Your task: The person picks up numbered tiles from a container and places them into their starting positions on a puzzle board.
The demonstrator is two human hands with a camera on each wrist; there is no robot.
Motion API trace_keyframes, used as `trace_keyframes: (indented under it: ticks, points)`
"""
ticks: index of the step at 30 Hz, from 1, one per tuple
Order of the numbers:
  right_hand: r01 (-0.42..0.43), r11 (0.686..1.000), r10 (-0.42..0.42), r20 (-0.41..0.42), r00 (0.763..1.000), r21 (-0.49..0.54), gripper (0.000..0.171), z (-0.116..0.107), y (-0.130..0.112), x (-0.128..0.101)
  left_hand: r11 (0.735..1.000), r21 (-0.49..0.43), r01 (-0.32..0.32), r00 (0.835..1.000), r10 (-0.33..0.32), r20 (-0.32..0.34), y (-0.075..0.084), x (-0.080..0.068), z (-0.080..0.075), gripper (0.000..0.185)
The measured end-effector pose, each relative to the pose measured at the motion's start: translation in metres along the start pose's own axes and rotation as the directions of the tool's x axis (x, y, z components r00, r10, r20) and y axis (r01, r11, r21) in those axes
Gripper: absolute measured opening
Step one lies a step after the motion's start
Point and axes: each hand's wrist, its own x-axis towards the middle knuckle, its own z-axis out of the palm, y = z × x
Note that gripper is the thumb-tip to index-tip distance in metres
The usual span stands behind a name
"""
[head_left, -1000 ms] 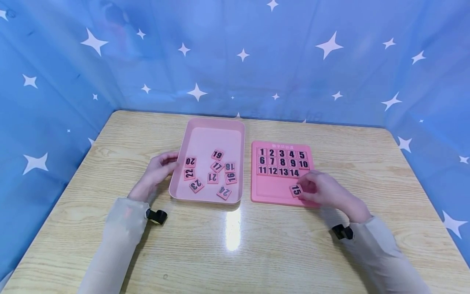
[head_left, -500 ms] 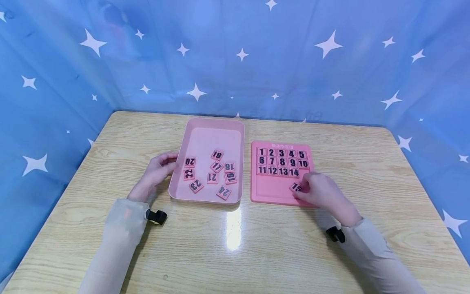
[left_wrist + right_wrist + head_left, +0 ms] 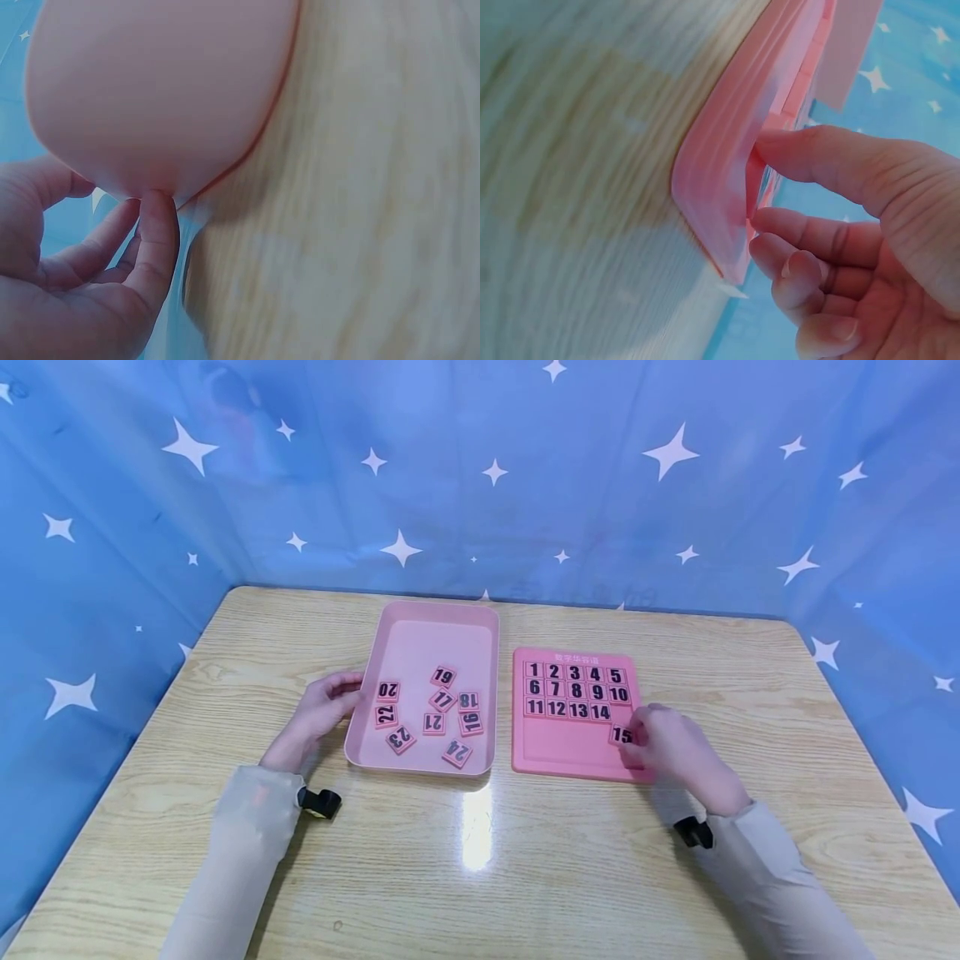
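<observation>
My right hand point(image 3: 678, 752) pinches the number 15 tile point(image 3: 621, 735) between thumb and fingers, at the right side of the pink number board point(image 3: 562, 750). The tile sits below tile 10 point(image 3: 619, 694) and right of tile 14 point(image 3: 600, 712), slightly tilted. In the right wrist view, the thumb and a finger hold the tile point(image 3: 754, 180) over the board's edge, the other fingers curled. My left hand point(image 3: 318, 710) holds the left side of the light pink tray point(image 3: 435, 635). In the left wrist view, its fingers meet the tray's outer wall point(image 3: 165, 90).
Several loose number tiles, such as 19 point(image 3: 444, 676) and 24 point(image 3: 457, 752), lie in the tray at mixed angles. Rows 1 to 14 fill the board's upper part. The wooden table point(image 3: 420, 877) meets a blue star-patterned curtain point(image 3: 450, 460) behind.
My right hand has turned tile 15 closer to upright and moved it right and slightly up toward the board's right side. The left hand and tray stay where they were.
</observation>
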Motion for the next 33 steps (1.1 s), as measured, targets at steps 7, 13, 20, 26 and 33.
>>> trace_keyframes:
  ticks: [7, 13, 20, 26, 33]
  points:
    - [0.038, 0.999, -0.038, -0.032, 0.999, 0.02, 0.02, 0.0, 0.008, 0.006, 1.0, 0.006, 0.009, 1.0, -0.009, 0.007, 0.0, -0.001, -0.001, 0.042]
    - [0.107, 0.994, -0.103, -0.094, 0.99, 0.038, 0.019, 0.003, 0.017, 0.014, 1.0, 0.017, 0.021, 1.0, -0.021, 0.003, 0.0, 0.0, -0.001, 0.042]
    - [0.111, 0.992, -0.104, -0.12, 0.987, 0.055, 0.019, 0.002, 0.022, 0.022, 1.0, 0.008, 0.012, 1.0, -0.012, 0.003, 0.001, 0.001, -0.001, 0.042]
    - [0.098, 0.993, -0.091, -0.09, 0.992, 0.068, 0.02, -0.003, 0.02, 0.023, 1.0, 0.01, 0.005, 1.0, -0.005, 0.003, 0.002, 0.0, 0.0, 0.042]
    - [0.155, 0.974, -0.133, -0.141, 0.981, 0.163, 0.022, -0.011, -0.009, 0.038, 1.0, 0.024, 0.004, 1.0, -0.004, -0.006, 0.001, 0.0, 0.0, 0.043]
